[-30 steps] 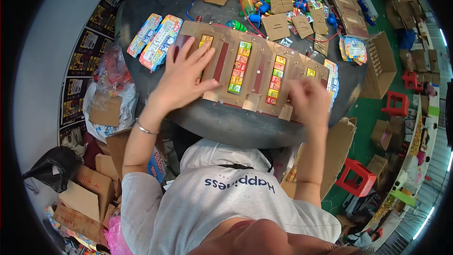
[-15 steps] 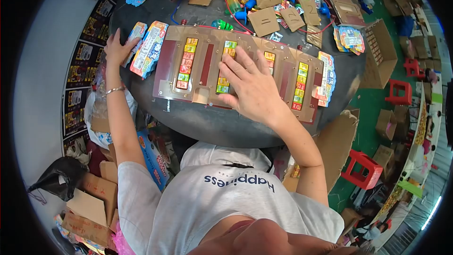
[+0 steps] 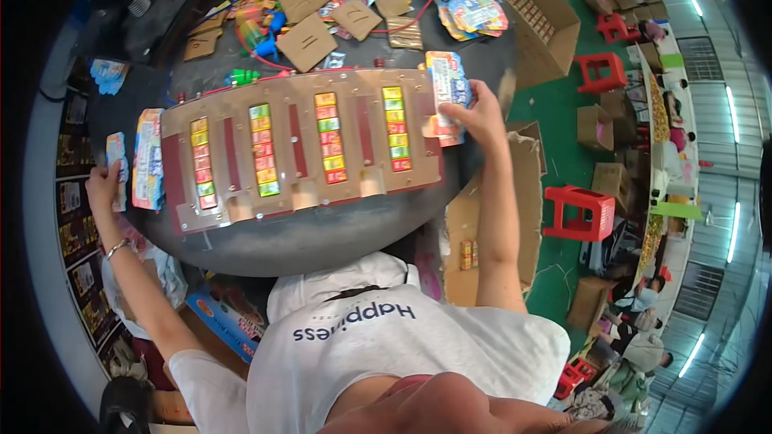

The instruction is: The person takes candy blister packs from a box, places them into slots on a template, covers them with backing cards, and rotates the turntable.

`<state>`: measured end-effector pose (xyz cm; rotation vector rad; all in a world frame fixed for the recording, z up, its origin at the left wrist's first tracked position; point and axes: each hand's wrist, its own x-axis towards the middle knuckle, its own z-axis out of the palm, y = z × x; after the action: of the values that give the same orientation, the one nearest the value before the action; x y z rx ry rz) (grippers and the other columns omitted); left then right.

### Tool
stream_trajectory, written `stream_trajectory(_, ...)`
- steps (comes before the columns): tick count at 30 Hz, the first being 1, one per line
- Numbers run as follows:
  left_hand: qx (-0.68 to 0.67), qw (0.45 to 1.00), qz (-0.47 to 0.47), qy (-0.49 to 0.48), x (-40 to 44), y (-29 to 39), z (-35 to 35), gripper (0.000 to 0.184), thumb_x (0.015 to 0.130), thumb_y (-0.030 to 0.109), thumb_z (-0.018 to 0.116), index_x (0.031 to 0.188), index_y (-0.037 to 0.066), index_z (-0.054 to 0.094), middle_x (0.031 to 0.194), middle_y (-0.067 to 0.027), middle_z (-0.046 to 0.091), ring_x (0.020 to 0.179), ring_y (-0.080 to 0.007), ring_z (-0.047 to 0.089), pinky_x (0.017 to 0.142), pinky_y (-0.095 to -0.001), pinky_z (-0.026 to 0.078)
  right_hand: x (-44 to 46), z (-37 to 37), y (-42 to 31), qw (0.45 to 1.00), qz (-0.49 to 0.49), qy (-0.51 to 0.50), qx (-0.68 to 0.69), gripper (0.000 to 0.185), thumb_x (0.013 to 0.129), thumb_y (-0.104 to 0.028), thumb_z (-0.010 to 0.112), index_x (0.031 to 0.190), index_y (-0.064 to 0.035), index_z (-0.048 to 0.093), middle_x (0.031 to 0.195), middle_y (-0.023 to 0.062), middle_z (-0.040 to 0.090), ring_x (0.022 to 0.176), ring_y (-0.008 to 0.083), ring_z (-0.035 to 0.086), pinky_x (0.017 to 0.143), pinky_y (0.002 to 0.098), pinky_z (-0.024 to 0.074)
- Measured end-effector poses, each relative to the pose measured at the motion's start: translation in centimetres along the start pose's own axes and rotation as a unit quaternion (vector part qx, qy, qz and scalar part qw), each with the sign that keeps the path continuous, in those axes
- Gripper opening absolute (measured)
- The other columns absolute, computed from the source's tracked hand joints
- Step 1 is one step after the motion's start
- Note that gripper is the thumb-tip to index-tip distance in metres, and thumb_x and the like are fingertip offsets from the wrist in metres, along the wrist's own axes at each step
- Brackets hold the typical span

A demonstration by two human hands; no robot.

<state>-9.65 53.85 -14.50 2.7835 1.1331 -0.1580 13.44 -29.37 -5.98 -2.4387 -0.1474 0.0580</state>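
Observation:
My left hand point(image 3: 103, 186) is closed on a small stack of blue printed cards point(image 3: 117, 162) at the table's left edge. Beside it lies a thicker stack of colourful printed cards point(image 3: 147, 159), close to the board's left end. My right hand point(image 3: 480, 116) has its thumb on top of another printed card stack point(image 3: 448, 84) at the board's right end, fingers round the far edge. Between both hands sits a brown and maroon slotted board point(image 3: 307, 193). Its slots hold rows of small coloured packets point(image 3: 330, 138), in red, yellow and green.
Cardboard pieces point(image 3: 306, 42) lie over loose sachets behind the board. More card stacks point(image 3: 473, 16) sit at the back right. An open carton point(image 3: 540, 28) stands beyond the table, another carton point(image 3: 490, 217) by my right arm. Red stools point(image 3: 579, 213) stand on the green floor.
My right hand has left the packets in the middle of the board and taken hold of the right-hand card stack. My left hand stays by the left-hand cards. The view has turned right.

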Motion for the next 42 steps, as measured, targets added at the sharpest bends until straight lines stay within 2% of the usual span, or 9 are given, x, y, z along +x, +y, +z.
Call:
stream_trajectory(4, 0.061, 0.981, -0.036, 0.178, -2.3, 1.0, 0.5, 0.078, 0.079, 0.07, 0.063, 0.118, 0.002, 0.064, 0.11, -0.0266, 0.066, 0.099, -0.0402, 0.065, 0.092, -0.0452, 0.049, -3.3, 0.1, -3.7, 0.975, -0.067, 0.13, -0.166, 0.065, 0.067, -0.031, 0.087, 0.118, -0.0024, 0.06, 0.109, 0.0146, 0.06, 0.098, 0.0333, 0.063, 0.081, 0.0399, 0.0523)
stream_trajectory(12, 0.069, 0.995, -0.054, 0.049, -4.8, 3.0, -4.9, 0.056, 0.083, 0.057, 0.068, 0.09, 0.001, 0.068, 0.088, -0.0199, 0.069, 0.084, -0.0362, 0.067, 0.074, -0.0445, 0.051, -1.4, -0.1, -1.1, 0.995, 0.062, 0.025, 0.072, 0.069, 0.069, -0.03, 0.087, 0.124, -0.0012, 0.058, 0.111, 0.0139, 0.06, 0.094, 0.031, 0.065, 0.079, 0.0401, 0.0545)
stream_trajectory(16, -0.369, 0.923, 0.081, -0.077, -5.9, 0.5, -8.5, 0.018, 0.101, 0.02, 0.058, 0.107, 0.004, 0.059, 0.091, 0.0, 0.067, 0.077, -0.0045, 0.059, 0.066, -0.0211, 0.047, -3.4, -0.2, -4.2, 0.96, -0.1, 0.175, -0.196, 0.057, 0.073, -0.022, 0.083, 0.122, -0.0028, 0.059, 0.105, 0.0135, 0.06, 0.084, 0.0274, 0.063, 0.076, 0.0376, 0.0542)
stream_trajectory(22, -0.673, 0.706, 0.204, 0.08, -23.7, 26.7, -13.8, 0.056, 0.096, 0.002, 0.055, 0.149, 0.006, 0.039, 0.146, -0.0114, 0.049, 0.123, -0.0167, 0.055, 0.106, -0.0308, 0.043, -3.7, -4.4, -5.1, 0.963, -0.021, 0.122, 0.239, 0.021, 0.089, -0.001, 0.065, 0.109, -0.0043, 0.059, 0.075, -0.0022, 0.059, 0.057, 0.0031, 0.053, 0.049, 0.0176, 0.042)
stream_trajectory(26, -0.565, 0.772, 0.291, -0.032, -30.0, 39.8, -7.2, 0.049, 0.085, 0.004, 0.073, 0.132, 0.006, 0.061, 0.112, -0.0061, 0.068, 0.102, -0.0127, 0.062, 0.086, -0.0288, 0.051, -6.4, -4.2, -9.4, 0.94, -0.002, -0.105, 0.325, 0.064, 0.085, 0.002, 0.067, 0.145, -0.0082, 0.045, 0.069, -0.0024, 0.058, 0.052, 0.0022, 0.05, 0.044, 0.0174, 0.0382)
stream_trajectory(30, -0.45, 0.852, 0.268, -0.019, -32.9, 44.9, -5.8, 0.049, 0.082, 0.004, 0.074, 0.129, 0.005, 0.062, 0.097, -0.0099, 0.066, 0.089, -0.0178, 0.064, 0.081, -0.0295, 0.05, -6.3, 0.4, -9.0, 0.945, 0.021, -0.144, 0.292, 0.046, 0.086, 0.0, 0.069, 0.131, -0.005, 0.061, 0.067, -0.0059, 0.053, 0.053, 0.0011, 0.048, 0.045, 0.0192, 0.0399)
stream_trajectory(33, -0.223, 0.944, 0.243, -0.013, -33.6, 45.4, -6.5, 0.048, 0.083, 0.011, 0.073, 0.13, 0.008, 0.062, 0.101, -0.0108, 0.063, 0.093, -0.0249, 0.062, 0.078, -0.0315, 0.05, -6.5, 0.2, -9.9, 0.967, 0.04, -0.133, 0.214, 0.047, 0.083, -0.013, 0.076, 0.128, -0.0063, 0.064, 0.067, -0.0024, 0.056, 0.053, 0.0068, 0.053, 0.049, 0.0238, 0.0447)
stream_trajectory(35, -0.088, 0.955, 0.272, 0.077, -33.4, 45.8, -6.0, 0.052, 0.084, 0.028, 0.073, 0.132, 0.012, 0.06, 0.118, -0.0092, 0.059, 0.11, -0.0315, 0.055, 0.09, -0.0412, 0.047, -6.9, -0.8, -11.3, 0.981, -0.158, -0.083, -0.072, 0.065, 0.075, -0.028, 0.083, 0.133, -0.0108, 0.061, 0.075, 0.0041, 0.059, 0.059, 0.0161, 0.058, 0.057, 0.0307, 0.0489)
stream_trajectory(42, -0.057, 0.86, 0.507, -0.02, -30.5, 41.4, -7.8, 0.086, 0.075, 0.064, 0.068, 0.145, 0.02, 0.047, 0.156, -0.0141, 0.031, 0.143, -0.0377, 0.024, 0.117, -0.0587, 0.009, -7.6, -0.4, -10.4, 0.981, -0.103, -0.111, -0.119, 0.085, 0.064, -0.036, 0.088, 0.14, -0.0157, 0.054, 0.087, 0.0089, 0.056, 0.073, 0.0227, 0.061, 0.067, 0.0338, 0.0498)
